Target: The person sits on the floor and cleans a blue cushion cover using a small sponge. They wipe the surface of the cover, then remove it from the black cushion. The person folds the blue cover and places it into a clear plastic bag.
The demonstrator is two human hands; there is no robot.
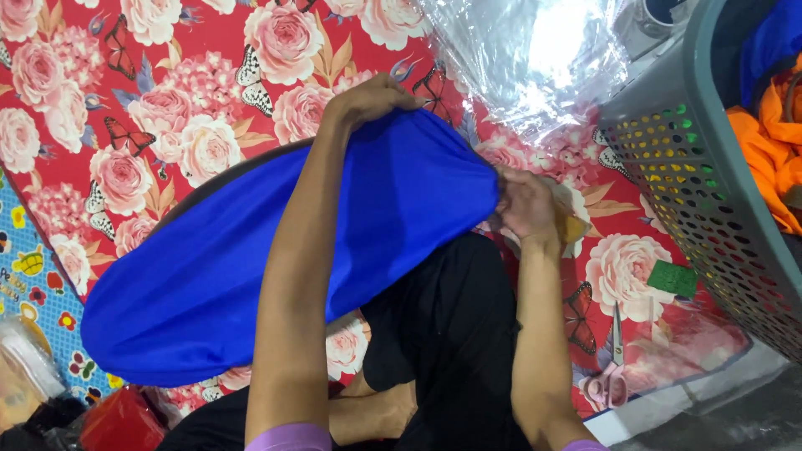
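While both bare forearms reach forward over the person's black-clothed lap, the large sheet of bright blue smooth fabric [209, 284] is held stretched between the two hands, spreading from the centre of the view down toward 8 o'clock. The left hand [372, 98], at roughly 12 o'clock from the centre, is curled closed over the top edge of the blue fabric, fingers folded down onto the cloth. The right hand [525, 205], at about 3 o'clock from the centre, is closed on the fabric's right-hand end, fingers bunched around gathered cloth; a small tan object sits just beside this hand, and its nature cannot be determined. Beneath the fabric lies a red floor mat printed with pink roses and butterflies [209, 50]. At 1 o'clock rests a crumpled clear plastic sheet [535, 58]. At 3 o'clock stands a grey perforated plastic laundry basket [710, 192] holding orange cloth [773, 150]. At 5 o'clock, a pair of scissors with pink handles [612, 367] lies on the mat, with a small green square [672, 278] nearby.
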